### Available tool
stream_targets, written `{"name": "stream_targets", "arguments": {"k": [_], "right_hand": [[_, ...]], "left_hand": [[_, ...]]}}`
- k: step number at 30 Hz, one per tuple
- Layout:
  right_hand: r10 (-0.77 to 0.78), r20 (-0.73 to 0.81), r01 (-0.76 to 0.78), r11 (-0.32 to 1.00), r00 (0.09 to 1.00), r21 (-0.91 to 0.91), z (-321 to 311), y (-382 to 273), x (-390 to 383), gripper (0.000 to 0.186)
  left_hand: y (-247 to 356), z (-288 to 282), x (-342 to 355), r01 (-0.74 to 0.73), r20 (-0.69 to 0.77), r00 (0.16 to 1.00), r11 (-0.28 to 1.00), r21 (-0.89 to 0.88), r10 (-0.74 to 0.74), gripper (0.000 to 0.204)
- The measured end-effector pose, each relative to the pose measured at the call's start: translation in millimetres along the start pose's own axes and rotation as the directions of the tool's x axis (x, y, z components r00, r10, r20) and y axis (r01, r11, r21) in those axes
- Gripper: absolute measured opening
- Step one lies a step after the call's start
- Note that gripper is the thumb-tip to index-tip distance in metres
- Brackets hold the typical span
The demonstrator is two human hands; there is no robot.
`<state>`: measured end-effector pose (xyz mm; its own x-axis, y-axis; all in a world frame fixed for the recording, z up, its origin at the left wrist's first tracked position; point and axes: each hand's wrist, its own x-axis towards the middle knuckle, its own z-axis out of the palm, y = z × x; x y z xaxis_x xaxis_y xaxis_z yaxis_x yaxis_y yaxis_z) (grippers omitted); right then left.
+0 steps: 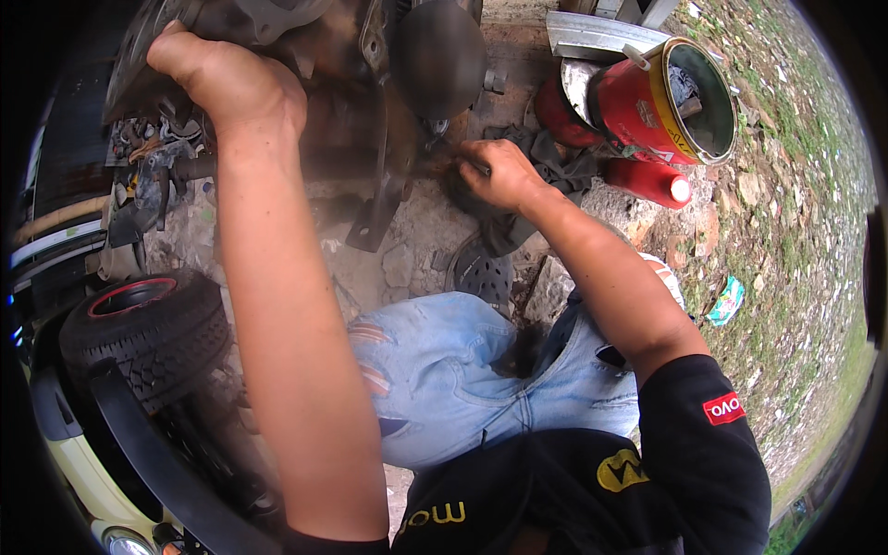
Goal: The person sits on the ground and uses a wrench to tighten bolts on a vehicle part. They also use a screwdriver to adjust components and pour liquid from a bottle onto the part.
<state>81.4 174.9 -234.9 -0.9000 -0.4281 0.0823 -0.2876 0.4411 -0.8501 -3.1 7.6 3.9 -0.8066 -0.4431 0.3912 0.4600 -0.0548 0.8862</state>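
The left hand (227, 88) is closed over the upper edge of a rusty engine block (342, 111), a heavy mass of brown, greasy metal with a flat bracket hanging off its lower side and a dull grey dome at its top right; the fingers curl out of sight behind the casting, so what they grip exactly is hidden. The right hand (499, 173) is closed too, knuckles up, pressed at the block's right flank just under the dome; it seems to pinch a small dark tool or part, too small and shadowed to name. Beneath and behind that hand lies a crumpled grey rag (555, 162), soft and oil-stained. To its right stands a red paint can (661, 102) with a yellow rim, tilted, open, its dark inside holding something cloth-like, and just below it a red spray bottle (652, 180) lies on its side with a pale cap. A perforated round metal disc (481, 273) rests on the cracked stone ground (416, 231) near the faded, torn jeans (462, 370). At the left, a small knobbly black tyre (148, 328) with a red-edged rim sits by a curved black mudguard, cut off by the frame edge; above it a tangle of wires and small parts (148, 157) is hard to make out. Far right runs patchy grass and rubble.
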Motion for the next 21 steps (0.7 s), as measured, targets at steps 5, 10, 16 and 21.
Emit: {"name": "stream_targets", "arguments": {"k": [5,10,16,21], "right_hand": [[-0.097,-0.005,0.097,0.995,0.995,-0.002,1.4,0.0,-2.7,0.031],[-0.049,0.069,0.054,0.996,0.996,-0.066,1.0,1.2,1.2,0.032],[-0.165,0.014,0.166,0.985,0.986,-0.038,3.5,0.4,-1.5,0.027],[-0.147,0.062,0.150,0.987,0.987,-0.056,3.9,1.3,-2.6,0.029]], "left_hand": [[0.9,1.1,-1.2,0.019,-0.014,1.000,0.999,-0.032,-0.019,0.052],[-1.9,-3.0,2.9,0.002,-0.001,1.000,1.000,-0.027,-0.002,0.052],[1.3,0.0,-2.4,0.024,0.003,1.000,1.000,-0.011,-0.024,0.054],[4.9,5.3,-8.1,0.039,-0.030,0.999,0.999,-0.005,-0.039,0.056]]}}
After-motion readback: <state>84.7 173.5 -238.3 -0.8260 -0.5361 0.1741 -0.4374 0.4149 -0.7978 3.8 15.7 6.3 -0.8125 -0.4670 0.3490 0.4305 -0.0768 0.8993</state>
